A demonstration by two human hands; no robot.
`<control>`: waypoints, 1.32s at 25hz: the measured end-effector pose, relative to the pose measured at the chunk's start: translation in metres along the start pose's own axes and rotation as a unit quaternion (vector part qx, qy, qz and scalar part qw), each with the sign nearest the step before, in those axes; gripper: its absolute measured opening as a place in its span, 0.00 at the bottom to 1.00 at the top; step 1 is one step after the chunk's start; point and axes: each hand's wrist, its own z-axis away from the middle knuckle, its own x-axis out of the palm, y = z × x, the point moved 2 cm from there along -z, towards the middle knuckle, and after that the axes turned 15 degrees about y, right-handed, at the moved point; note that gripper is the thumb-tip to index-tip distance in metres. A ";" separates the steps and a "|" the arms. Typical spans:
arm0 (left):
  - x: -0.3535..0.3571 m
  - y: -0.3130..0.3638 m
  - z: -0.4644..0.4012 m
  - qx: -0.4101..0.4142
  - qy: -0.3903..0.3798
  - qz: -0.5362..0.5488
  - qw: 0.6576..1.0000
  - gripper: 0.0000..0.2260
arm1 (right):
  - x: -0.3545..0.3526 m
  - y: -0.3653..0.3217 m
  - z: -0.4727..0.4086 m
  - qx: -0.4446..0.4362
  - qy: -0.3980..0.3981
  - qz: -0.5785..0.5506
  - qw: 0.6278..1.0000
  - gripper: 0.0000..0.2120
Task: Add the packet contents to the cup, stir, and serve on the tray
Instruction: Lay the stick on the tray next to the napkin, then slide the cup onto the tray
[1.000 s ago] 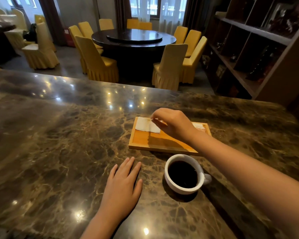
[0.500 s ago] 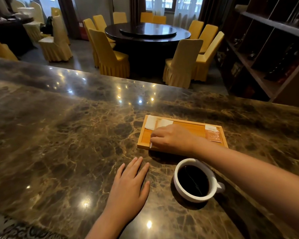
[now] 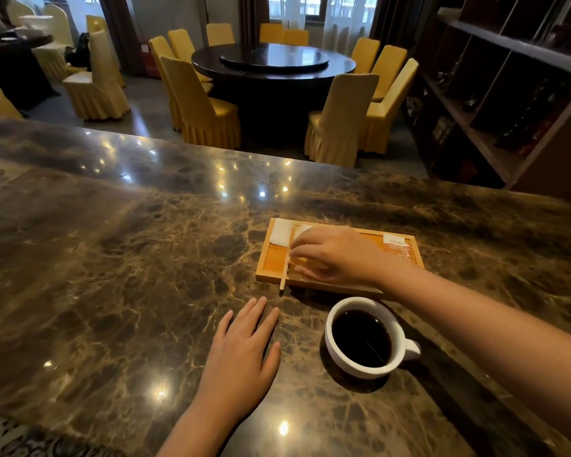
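Observation:
A white cup of dark coffee stands on the marble counter, near me, handle to the right. Behind it lies a wooden tray. On the tray's far left corner rests a white napkin; an orange packet lies at its right end. My right hand hovers over the tray's left half, fingers pinching a thin wooden stir stick that slants over the tray's front edge. My left hand rests flat on the counter, left of the cup, fingers spread.
The brown marble counter stretches far to the left and ends in an edge beyond the tray. Past it stand a round dark dining table with yellow-covered chairs, and dark wooden shelves on the right.
My right hand moved from the napkin toward the tray's front left, and the stir stick now shows in its fingers. The left hand stayed flat. The view shifted.

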 end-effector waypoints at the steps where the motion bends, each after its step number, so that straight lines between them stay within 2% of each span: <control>1: 0.000 -0.001 0.000 0.002 0.001 0.000 1.000 0.22 | -0.010 -0.003 0.004 0.029 0.021 0.000 0.999 0.12; 4: 0.001 -0.001 0.000 0.007 0.003 0.005 1.000 0.22 | -0.039 -0.023 0.035 0.105 0.062 0.045 0.991 0.15; 6: 0.001 -0.001 0.000 0.012 0.005 0.008 1.000 0.22 | -0.052 -0.043 0.067 0.153 0.057 0.087 0.983 0.18; 9: 0.000 -0.001 0.000 0.018 0.003 0.007 1.000 0.23 | -0.065 -0.067 0.115 0.279 0.038 0.095 0.955 0.20; 11: 0.000 -0.001 0.000 0.021 0.002 0.003 1.000 0.23 | -0.064 -0.077 0.139 0.389 0.035 0.047 0.920 0.19; 13: 0.001 -0.001 0.000 0.024 0.002 0.000 1.000 0.23 | -0.058 -0.084 0.152 0.494 0.068 -0.077 0.863 0.15; 17: 0.001 -0.001 0.000 0.027 -0.002 -0.004 1.000 0.23 | -0.047 -0.082 0.160 0.601 0.123 -0.254 0.748 0.04; 19: 0.001 -0.001 0.000 0.026 -0.002 -0.006 1.000 0.23 | -0.046 -0.080 0.161 0.609 0.122 -0.322 0.715 0.04; 22: 0.000 -0.001 0.000 0.025 -0.001 -0.005 1.000 0.23 | -0.042 -0.082 0.162 0.594 0.116 -0.379 0.700 0.08; 27: 0.001 -0.002 -0.001 0.027 -0.002 -0.004 1.000 0.24 | -0.036 -0.082 0.163 0.592 0.130 -0.426 0.672 0.14; 30: 0.001 -0.001 -0.001 0.028 -0.002 -0.005 1.000 0.24 | -0.032 -0.082 0.162 0.600 0.155 -0.455 0.640 0.14; 33: 0.000 -0.001 -0.001 0.026 -0.001 -0.004 1.000 0.24 | -0.031 -0.079 0.161 0.597 0.165 -0.468 0.631 0.15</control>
